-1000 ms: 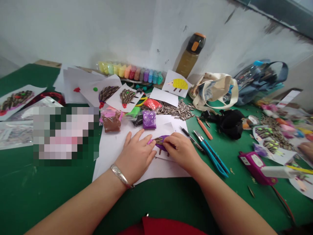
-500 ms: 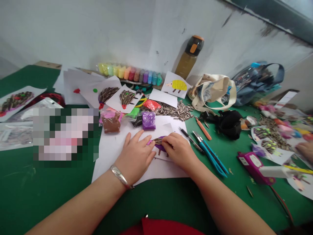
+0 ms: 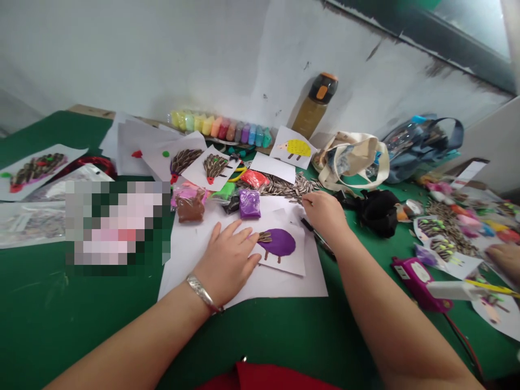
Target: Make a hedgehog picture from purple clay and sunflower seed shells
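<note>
My left hand (image 3: 227, 262) lies flat with spread fingers on a white card (image 3: 296, 262), its fingertips by the left end of a purple clay body (image 3: 283, 242) with brown legs. A few striped sunflower seeds (image 3: 265, 236) are stuck on that end, beside my fingertips. The card rests on a larger white sheet (image 3: 244, 290). My right hand (image 3: 327, 216) is at the right edge of a pile of sunflower seeds (image 3: 284, 186), thumb and fingers pinched together; what they hold, if anything, is hidden. A black pen (image 3: 309, 223) lies partly under that hand.
Packets of purple clay (image 3: 249, 203) and brown clay (image 3: 190, 206) lie behind my left hand. Seed-covered hedgehog cards (image 3: 213, 165) are farther back. A bottle (image 3: 312, 108) leans by the wall. To the right are a black pouch (image 3: 379, 211), a magenta device (image 3: 418, 281) and another person's hand (image 3: 504, 257).
My right hand has left the purple body and moved up and right to the seed pile, uncovering the body. My left hand stays on the card. The view has shifted slightly.
</note>
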`<state>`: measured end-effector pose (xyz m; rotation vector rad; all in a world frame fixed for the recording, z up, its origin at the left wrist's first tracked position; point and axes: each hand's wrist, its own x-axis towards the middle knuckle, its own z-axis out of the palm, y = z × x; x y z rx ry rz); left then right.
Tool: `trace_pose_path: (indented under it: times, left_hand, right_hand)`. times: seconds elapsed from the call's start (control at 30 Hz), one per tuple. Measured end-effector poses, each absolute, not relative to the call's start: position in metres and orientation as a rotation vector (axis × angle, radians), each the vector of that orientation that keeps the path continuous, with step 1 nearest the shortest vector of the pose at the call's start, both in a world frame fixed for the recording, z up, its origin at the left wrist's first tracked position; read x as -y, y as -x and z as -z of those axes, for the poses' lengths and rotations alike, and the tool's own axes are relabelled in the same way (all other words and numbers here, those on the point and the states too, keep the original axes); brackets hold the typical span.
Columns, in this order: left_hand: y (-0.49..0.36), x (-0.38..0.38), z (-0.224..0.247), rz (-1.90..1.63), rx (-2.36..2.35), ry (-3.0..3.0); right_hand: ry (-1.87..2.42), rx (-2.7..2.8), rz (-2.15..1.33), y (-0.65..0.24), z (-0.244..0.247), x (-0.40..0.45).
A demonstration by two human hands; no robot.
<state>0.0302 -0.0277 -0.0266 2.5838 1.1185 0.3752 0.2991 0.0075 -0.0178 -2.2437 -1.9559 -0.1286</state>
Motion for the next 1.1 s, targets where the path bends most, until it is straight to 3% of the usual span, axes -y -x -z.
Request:
trace_pose_path:
  times: [0.23, 0.43, 0.73, 1.1]
  left_hand:
    - [-0.029, 0.025, 0.025, -0.398, -1.105, -2.611]
    - [-0.026, 0.020, 0.026, -0.480, -1.071, -2.633]
    - [-0.026, 0.018, 0.027, -0.451, -1.031, -2.659]
    - [-0.026, 0.019, 0.024, -0.463, -1.053, -2.657]
  right_hand:
    - [2.277, 1.971, 0.170, -0.296, 0.037, -0.015]
    - [2.212, 1.904, 0.202, -0.288, 0.024, -0.002]
    - [1.652, 1.959, -0.365, -0.234, 0.008, 0.068]
    - [1.578, 2.098, -0.398, -0.214, 0.018, 0.067]
